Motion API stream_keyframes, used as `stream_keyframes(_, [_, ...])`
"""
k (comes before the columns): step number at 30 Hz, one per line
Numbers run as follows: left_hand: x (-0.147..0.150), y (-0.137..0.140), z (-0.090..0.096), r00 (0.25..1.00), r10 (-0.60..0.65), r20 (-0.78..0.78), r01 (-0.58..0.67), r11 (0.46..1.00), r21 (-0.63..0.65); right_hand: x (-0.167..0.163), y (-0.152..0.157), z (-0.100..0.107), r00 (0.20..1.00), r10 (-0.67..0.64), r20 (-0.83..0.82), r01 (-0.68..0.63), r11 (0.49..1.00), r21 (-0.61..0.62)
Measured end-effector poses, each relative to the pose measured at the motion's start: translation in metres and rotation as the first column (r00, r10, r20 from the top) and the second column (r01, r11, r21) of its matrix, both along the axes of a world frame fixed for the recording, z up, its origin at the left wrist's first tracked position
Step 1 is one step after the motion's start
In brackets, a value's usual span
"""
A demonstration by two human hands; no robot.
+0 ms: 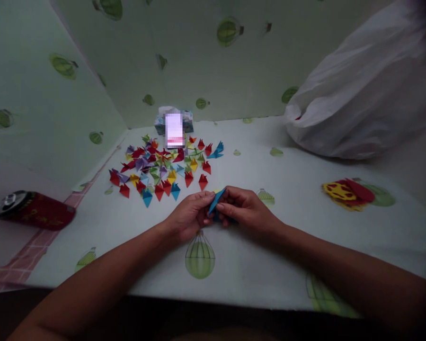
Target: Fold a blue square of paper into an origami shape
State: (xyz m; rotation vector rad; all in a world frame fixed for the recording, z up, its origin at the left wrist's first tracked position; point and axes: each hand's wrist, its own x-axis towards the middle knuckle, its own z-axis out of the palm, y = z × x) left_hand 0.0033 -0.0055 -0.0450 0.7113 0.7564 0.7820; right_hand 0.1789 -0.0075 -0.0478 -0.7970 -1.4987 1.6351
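Note:
A small folded piece of blue paper (217, 201) is pinched between my two hands, above the middle of the table near me. My left hand (190, 213) grips its left side with thumb and fingers. From the right, my right hand (246, 208) holds it, thumb laid along its face. The fingers partly hide the paper's lower part. Beyond my left hand lies a spread of small origami pieces (158, 192) in red, blue, yellow, green and purple, their pointed tips raised. A blue piece (216, 150) lies at the group's right edge.
A phone with a lit screen (173, 129) leans on a tissue box (189, 121) at the back. A dark red can (39, 210) stands at left. To the right are a large white plastic bag (348, 104) and a red and yellow cut-out item (346, 193) on the tablecloth (255, 265).

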Motion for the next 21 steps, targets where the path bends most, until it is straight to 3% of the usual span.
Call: stream_keyframes(21, [-0.0004, 0.0003, 0.0001, 1.000, 0.003, -0.010, -0.003, 1.000, -0.020, 0.0001, -0.0004, -0.0005, 1.000, 0.010, 0.015, -0.010, 1.000, 0.010])
